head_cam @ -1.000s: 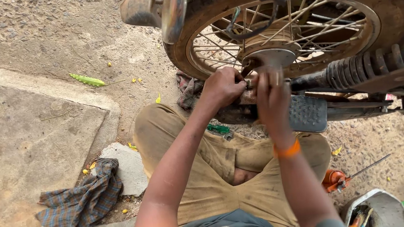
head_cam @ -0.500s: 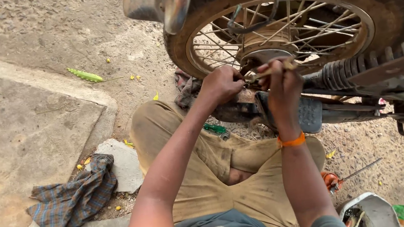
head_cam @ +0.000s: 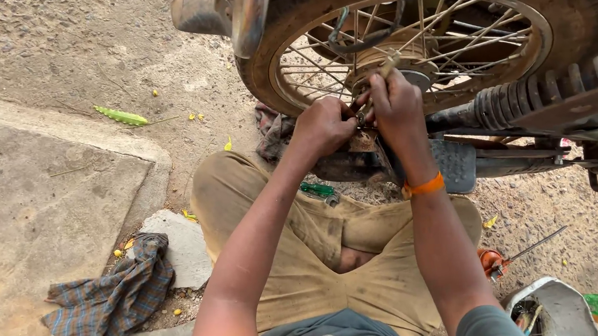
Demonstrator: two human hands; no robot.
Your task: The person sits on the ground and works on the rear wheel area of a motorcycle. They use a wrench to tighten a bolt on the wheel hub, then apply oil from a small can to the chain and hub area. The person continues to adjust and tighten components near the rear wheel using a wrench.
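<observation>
Right hand (head_cam: 396,100): raised at the hub of the motorcycle's rear wheel (head_cam: 411,40), fingers wrapped around a slim metal tool (head_cam: 382,74) whose tip angles up toward the hub centre; an orange wristband (head_cam: 423,187) sits on that wrist.
Left hand (head_cam: 323,125): closed in a narrow pinch just beside the right, fingertips on a small part at the axle; what it grips is too small to tell.
Step in hand: by the look of it, fine work on a fastener or fitting at the hub, one hand steadying, the other driving the tool.
Next move calls for: keeping the tool seated on the part and the wrists clear of the spokes (head_cam: 476,34), which stand close around both hands; a slip there would likely drop the small piece into the dirt.
Wheel: upright, its tyre muddy, with the chrome exhaust (head_cam: 249,12) to its left and a black coil shock absorber (head_cam: 526,98) to its right.
Person: seated cross-legged on the ground in stained tan trousers (head_cam: 301,263), directly under the hub.
Within reach: a green-handled screwdriver (head_cam: 318,190) lying on the left thigh, an orange-handled screwdriver (head_cam: 502,262) on the gravel by the right knee.
Further out: a checked rag (head_cam: 107,300) at the edge of a concrete slab (head_cam: 26,216), and a green leaf (head_cam: 121,116) on it.
</observation>
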